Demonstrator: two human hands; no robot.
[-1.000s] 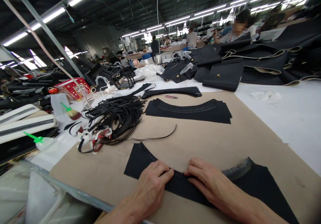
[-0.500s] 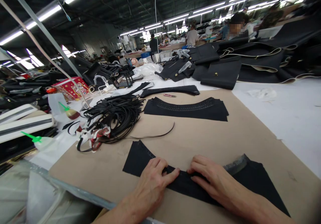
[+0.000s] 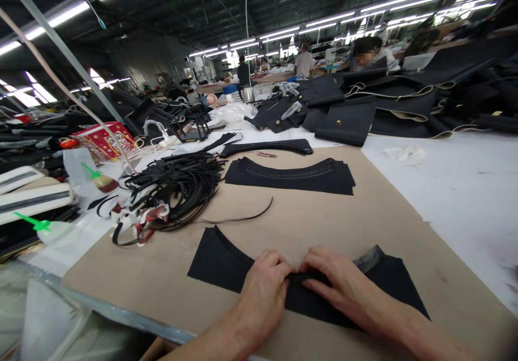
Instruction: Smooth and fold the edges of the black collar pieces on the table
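A black curved fabric piece (image 3: 309, 307) lies on the brown board in front of me, its concave edge away from me. My left hand (image 3: 265, 283) presses on the middle of that edge, fingers bent and closed against it. Close beside it, my right hand (image 3: 343, 280) pinches the same edge, where a narrow folded rim shows between thumb and fingers. To the left of my hands the edge looks turned over; at the right end a greyish strip (image 3: 368, 258) stands up along the curve. The left fingertips are partly hidden.
Beyond lie a stack of similar black pieces (image 3: 289, 180), small red-handled snips (image 3: 267, 155) and a heap of black strips (image 3: 182, 183). Green-nozzled bottles (image 3: 52, 229) stand at the left. Black bag parts (image 3: 348, 118) pile up behind. A co-worker (image 3: 364, 53) is at the back right.
My left hand has slid right along the fabric edge, closer to my right hand, uncovering more turned-over edge behind it. The view has shifted slightly right.
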